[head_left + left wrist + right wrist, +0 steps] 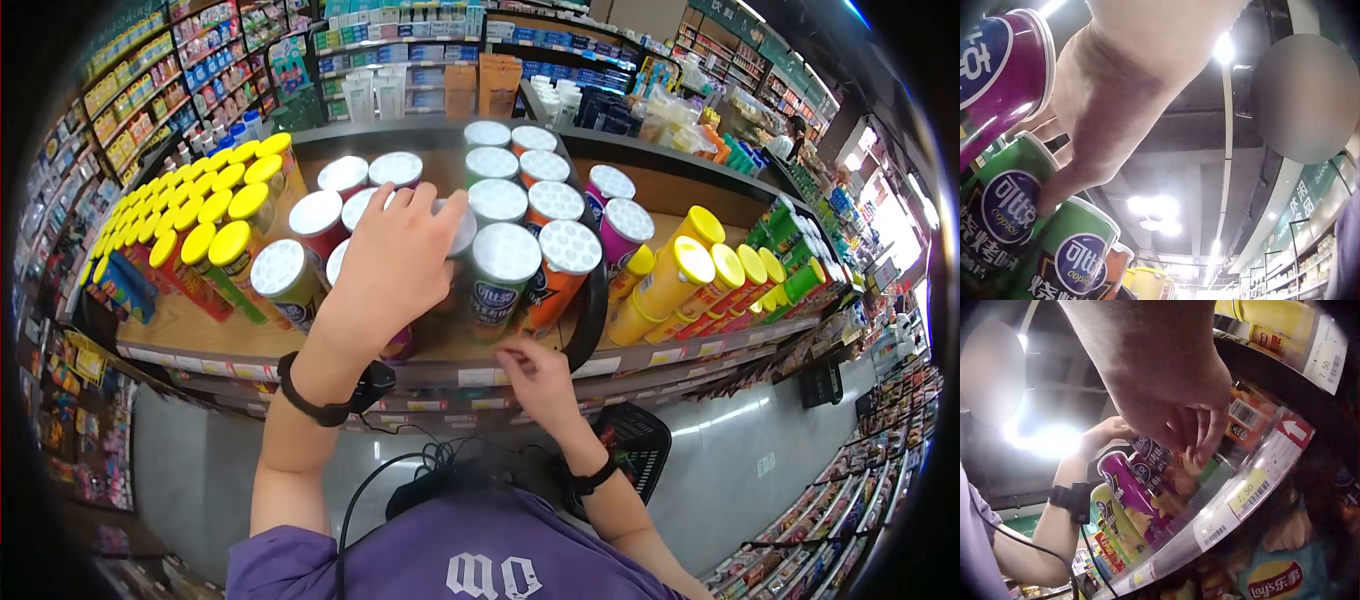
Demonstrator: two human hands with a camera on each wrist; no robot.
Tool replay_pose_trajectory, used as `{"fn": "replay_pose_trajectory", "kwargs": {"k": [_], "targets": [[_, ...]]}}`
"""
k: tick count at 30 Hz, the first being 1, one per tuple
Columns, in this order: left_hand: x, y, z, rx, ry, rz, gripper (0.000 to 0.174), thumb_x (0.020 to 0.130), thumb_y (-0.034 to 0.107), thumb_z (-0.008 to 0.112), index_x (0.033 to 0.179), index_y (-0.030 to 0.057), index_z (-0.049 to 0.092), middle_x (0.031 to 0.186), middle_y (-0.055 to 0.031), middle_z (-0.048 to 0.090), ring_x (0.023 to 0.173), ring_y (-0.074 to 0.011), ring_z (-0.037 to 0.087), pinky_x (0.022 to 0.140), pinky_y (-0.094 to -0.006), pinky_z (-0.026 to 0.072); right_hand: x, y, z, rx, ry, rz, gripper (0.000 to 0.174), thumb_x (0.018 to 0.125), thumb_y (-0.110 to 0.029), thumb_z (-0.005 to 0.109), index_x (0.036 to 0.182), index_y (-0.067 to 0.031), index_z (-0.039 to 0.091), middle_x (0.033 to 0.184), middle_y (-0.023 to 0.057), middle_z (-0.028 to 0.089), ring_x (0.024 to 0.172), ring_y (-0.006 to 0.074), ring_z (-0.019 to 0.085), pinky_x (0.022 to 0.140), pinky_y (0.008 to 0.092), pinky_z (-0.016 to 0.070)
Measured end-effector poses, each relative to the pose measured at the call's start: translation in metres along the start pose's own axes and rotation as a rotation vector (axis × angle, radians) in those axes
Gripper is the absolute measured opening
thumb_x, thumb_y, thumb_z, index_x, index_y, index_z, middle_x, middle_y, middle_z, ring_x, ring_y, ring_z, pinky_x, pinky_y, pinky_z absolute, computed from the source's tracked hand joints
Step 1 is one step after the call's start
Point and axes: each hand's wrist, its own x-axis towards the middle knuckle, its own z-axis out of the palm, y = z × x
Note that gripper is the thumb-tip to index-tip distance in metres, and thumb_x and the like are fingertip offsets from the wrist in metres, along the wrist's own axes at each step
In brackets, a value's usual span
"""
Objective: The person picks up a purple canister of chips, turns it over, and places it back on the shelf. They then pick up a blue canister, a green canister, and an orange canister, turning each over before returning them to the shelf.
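My left hand point(395, 255) reaches over the shelf and grips a green potato chip can point(1000, 203) near its top, the thumb point(1069, 181) against its side. In the head view the hand covers much of its pale lid point(460, 232). Another green can point(1082, 250) stands beside it, and a purple can point(1007, 75) is close to the left wrist camera. Loosely bent and holding nothing, my right hand point(540, 380) hovers by the shelf's front edge, just below the front green can point(497, 290) and an orange can point(560, 275).
Yellow-lidded cans point(230, 240) fill the shelf's left side; yellow cans point(675, 275) stand right, past a dark curved divider point(597, 310). Price labels point(1250, 494) line the front edge. A black basket point(635, 450) sits below on the right. A cable point(350, 500) hangs before my body.
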Motion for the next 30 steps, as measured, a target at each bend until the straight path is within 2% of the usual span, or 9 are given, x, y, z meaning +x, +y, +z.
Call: {"fn": "replay_pose_trajectory", "kwargs": {"k": [1,4,5,8,11,14,21,25,30], "targets": [[0.0,0.0,-0.004,-0.028,-0.005,-0.018,0.065,0.08,0.02,0.083,0.138,0.0055,0.059,0.117,-0.0157,0.065,0.116,-0.0343,0.063,0.107,-0.0483,0.0455,0.004,0.001,0.002,-0.004,0.02,-0.005,0.018,0.096,-0.007,0.074,0.109,0.005,0.073,0.092,0.0134,0.077,0.083,0.0159,0.075,0.074,0.0293,0.0594],[-0.003,0.0,-0.015,-0.082,0.043,-0.054,0.065,0.08,0.02,0.084,0.138,0.0048,0.06,0.119,-0.015,0.064,0.111,-0.0354,0.064,0.1,-0.0456,0.0488,0.013,0.01,0.013,-0.046,0.053,-0.057,0.019,0.093,-0.009,0.076,0.109,0.0017,0.074,0.092,0.0159,0.076,0.079,0.025,0.076,0.071,0.0332,0.0598],[-0.005,0.0,-0.019,-0.08,0.065,-0.06,0.065,0.08,0.02,0.084,0.138,0.0053,0.06,0.119,-0.0148,0.064,0.11,-0.0355,0.064,0.099,-0.0456,0.0495,0.016,0.01,0.017,-0.087,0.074,-0.055,0.018,0.091,-0.011,0.079,0.104,0.0011,0.074,0.089,0.0159,0.075,0.076,0.0265,0.075,0.069,0.0347,0.0588],[-0.007,0.002,-0.033,-0.107,0.126,-0.087,0.067,0.079,0.019,0.086,0.14,0.0086,0.059,0.122,-0.0141,0.064,0.107,-0.0356,0.066,0.093,-0.0454,0.0516,0.02,-0.001,0.023,-0.231,0.12,-0.044,0.018,0.09,-0.015,0.08,0.098,0.0006,0.074,0.085,0.0161,0.073,0.072,0.0279,0.073,0.065,0.0367,0.0564],[-0.009,0.007,-0.051,-0.145,0.212,-0.088,0.069,0.077,0.017,0.087,0.141,0.0119,0.06,0.124,-0.0138,0.065,0.103,-0.0364,0.067,0.088,-0.0453,0.0536,0.027,0.003,0.033,-0.301,0.23,-0.087,0.015,0.091,-0.01,0.08,0.092,0.0032,0.073,0.073,0.0139,0.07,0.059,0.0194,0.068,0.057,0.0312,0.0506],[-0.014,0.014,-0.071,-0.214,0.272,-0.108,0.068,0.076,0.014,0.087,0.139,0.0122,0.062,0.126,-0.0142,0.066,0.103,-0.0375,0.068,0.087,-0.0447,0.0551,0.035,0.009,0.037,-0.246,0.284,-0.15,0.014,0.093,-0.012,0.076,0.09,0.0007,0.071,0.083,0.0166,0.072,0.072,0.0345,0.071,0.064,0.0412,0.0536],[-0.026,0.016,-0.089,-0.372,0.325,-0.062,0.063,0.071,0.009,0.088,0.131,0.0087,0.068,0.125,-0.0156,0.067,0.107,-0.0372,0.069,0.09,-0.0415,0.0565,0.042,0.016,0.037,-0.331,0.282,-0.185,0.014,0.095,-0.012,0.073,0.09,0.0004,0.069,0.086,0.0187,0.072,0.078,0.0392,0.07,0.065,0.0448,0.0536],[-0.034,0.018,-0.094,-0.421,0.246,-0.082,0.061,0.069,0.009,0.088,0.127,0.0056,0.069,0.124,-0.0162,0.068,0.109,-0.0366,0.069,0.092,-0.0407,0.0555,0.039,0.017,0.036,-0.33,0.283,-0.185,0.016,0.095,-0.014,0.074,0.089,0.0002,0.068,0.084,0.0188,0.071,0.077,0.0398,0.07,0.066,0.0461,0.0537],[-0.042,0.02,-0.095,-0.507,0.178,-0.058,0.062,0.067,0.01,0.089,0.126,0.006,0.07,0.124,-0.0149,0.068,0.109,-0.0354,0.069,0.092,-0.0394,0.0555,0.037,0.017,0.037,-0.364,0.285,-0.204,0.018,0.096,-0.017,0.073,0.089,-0.0013,0.068,0.082,0.0177,0.071,0.074,0.0383,0.07,0.065,0.0464,0.0543]]}}
